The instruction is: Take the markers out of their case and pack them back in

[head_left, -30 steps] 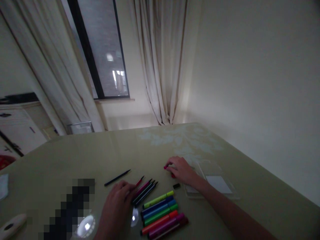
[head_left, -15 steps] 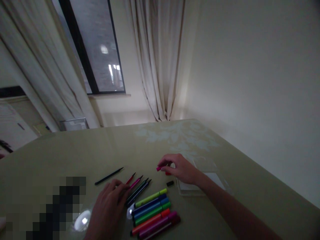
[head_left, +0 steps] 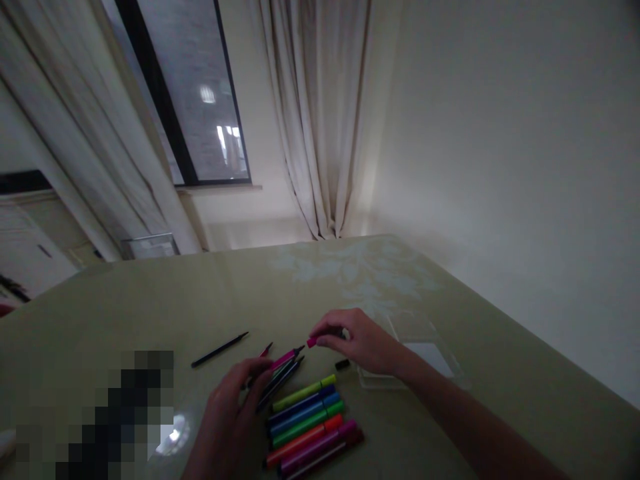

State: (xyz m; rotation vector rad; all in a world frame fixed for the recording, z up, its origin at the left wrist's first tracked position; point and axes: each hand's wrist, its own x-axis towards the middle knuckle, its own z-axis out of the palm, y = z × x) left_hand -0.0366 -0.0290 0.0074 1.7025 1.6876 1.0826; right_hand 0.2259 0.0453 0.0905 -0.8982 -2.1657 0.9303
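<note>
My left hand (head_left: 240, 393) grips an uncapped pink marker (head_left: 285, 359), its dark tip pointing up and to the right. Just off that tip, my right hand (head_left: 345, 337) pinches a small pink cap (head_left: 311, 343) between thumb and fingers. A narrow gap separates cap and tip. Uncapped dark markers (head_left: 283, 381) and a red one (head_left: 267, 349) lie around my left fingers, partly covered. Below my right hand rests a loose black cap (head_left: 343, 365).
Several capped markers (head_left: 310, 423) lie in a row at the front. An uncapped black marker (head_left: 220, 350) lies apart on the left. A clear plastic case (head_left: 435, 360) sits under my right forearm. Curtains and a wall stand behind the table (head_left: 240, 287).
My left hand has taken up the pink marker and brought it up and right. My right hand has shifted slightly left with the cap, closing on the tip.
</note>
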